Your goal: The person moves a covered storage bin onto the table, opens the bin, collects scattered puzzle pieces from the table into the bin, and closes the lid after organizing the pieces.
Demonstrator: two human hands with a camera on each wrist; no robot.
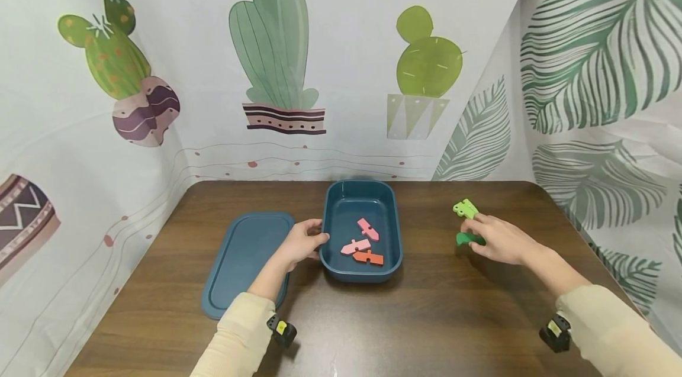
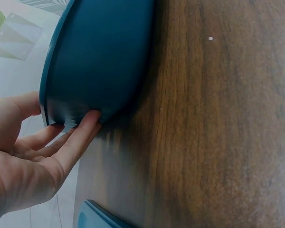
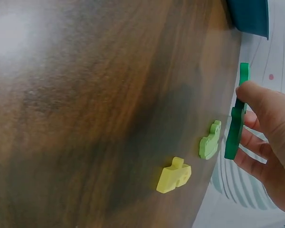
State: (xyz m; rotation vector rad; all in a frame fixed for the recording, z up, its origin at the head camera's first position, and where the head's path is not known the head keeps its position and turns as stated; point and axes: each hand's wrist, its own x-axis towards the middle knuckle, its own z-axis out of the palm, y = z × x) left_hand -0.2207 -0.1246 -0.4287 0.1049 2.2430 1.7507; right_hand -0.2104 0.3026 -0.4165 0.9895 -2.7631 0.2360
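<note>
My left hand [image 1: 302,242] grips the left wall of a blue box [image 1: 361,276], thumb at the rim and fingers against the outside. Inside the box lie a pink piece [image 1: 367,229], a paler pink piece [image 1: 356,246] and an orange-red piece [image 1: 369,257], all flat with notched edges. On the right side, my right hand [image 1: 501,239] pinches a dark green flat piece [image 3: 234,128] between thumb and fingers, above the table. Just beyond it lies a light green piece [image 1: 465,208]. A yellow piece [image 3: 174,175] shows in the right wrist view; in the head view my hand hides it.
A blue lid [image 1: 247,258] lies flat to the left of the box on the brown wooden table [image 1: 426,318]. Behind the table hangs a white cloth [image 1: 357,39] printed with cacti and leaves.
</note>
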